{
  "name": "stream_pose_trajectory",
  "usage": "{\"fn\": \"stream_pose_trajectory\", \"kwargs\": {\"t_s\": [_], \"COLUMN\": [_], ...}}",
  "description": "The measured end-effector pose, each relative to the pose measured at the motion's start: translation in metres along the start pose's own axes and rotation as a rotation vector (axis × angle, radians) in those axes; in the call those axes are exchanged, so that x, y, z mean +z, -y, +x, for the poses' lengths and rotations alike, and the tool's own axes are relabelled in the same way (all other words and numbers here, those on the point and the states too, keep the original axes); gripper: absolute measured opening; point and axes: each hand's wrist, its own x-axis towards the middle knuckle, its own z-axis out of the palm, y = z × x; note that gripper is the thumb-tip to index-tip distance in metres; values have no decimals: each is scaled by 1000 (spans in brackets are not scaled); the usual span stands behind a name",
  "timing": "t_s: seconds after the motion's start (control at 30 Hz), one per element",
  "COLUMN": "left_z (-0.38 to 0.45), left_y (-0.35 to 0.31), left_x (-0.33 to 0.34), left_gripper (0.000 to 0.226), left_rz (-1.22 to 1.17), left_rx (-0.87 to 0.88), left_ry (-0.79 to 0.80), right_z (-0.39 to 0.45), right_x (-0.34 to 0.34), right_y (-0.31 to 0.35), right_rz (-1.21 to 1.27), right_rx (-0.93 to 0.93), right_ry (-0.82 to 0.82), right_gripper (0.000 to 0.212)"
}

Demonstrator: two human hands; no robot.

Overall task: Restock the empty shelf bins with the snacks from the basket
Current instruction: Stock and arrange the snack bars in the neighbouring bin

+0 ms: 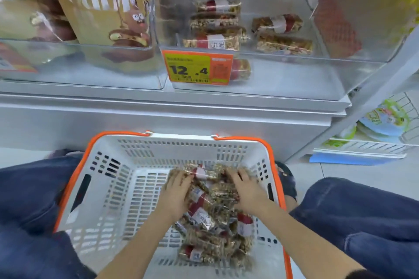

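A white basket with an orange rim sits on the floor between my knees. A pile of nut snack bars in clear wrappers with red labels fills its right half. My left hand lies on the left side of the pile's far end, fingers curled around bars. My right hand grips bars on the right side of the pile. Above, a clear shelf bin holds several of the same bars stacked at its back; a yellow and orange price tag reads 12.4.
Left of that bin, another clear bin holds tall gold cookie boxes. A grey shelf ledge runs above the basket. At right, a white upright and a lower wire rack with colourful packs. My blue-jeaned legs flank the basket.
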Motion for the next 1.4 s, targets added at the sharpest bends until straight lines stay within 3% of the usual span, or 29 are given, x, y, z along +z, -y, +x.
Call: {"fn": "stream_pose_trajectory", "kwargs": {"t_s": [0.3,0.5,0.73,0.9,0.97,1.03,1.13,1.27,1.4], "left_z": [48,62,27,-5,-19,-36,-68,-113,-135], "left_y": [-5,2,13,15,5,-10,-39,-75,-109], "left_x": [7,12,-12,-72,-111,-152,-206,-268,-324], "left_gripper": [117,93,95,86,77,83,84,61,53], "left_rz": [213,38,128,-17,-13,44,60,-89,-300], "left_rx": [-7,-26,24,5,49,80,84,160,235], "left_ry": [114,166,218,214,172,98,-130,-351,-520], "right_z": [34,34,1,-29,-51,-78,-129,-198,-232], "right_x": [21,22,8,-45,-84,-126,-182,-239,-273], "right_y": [10,2,-1,2,7,12,11,-8,-32], "right_rz": [86,168,42,46,78,76,144,537,946], "right_rx": [147,104,-28,-209,-269,-329,-345,-359,-404], "right_ry": [26,-54,-83,-117,-119,-124,-210,-469,-796], "right_gripper": [112,91,70,58,50,49,54,49,62]}}
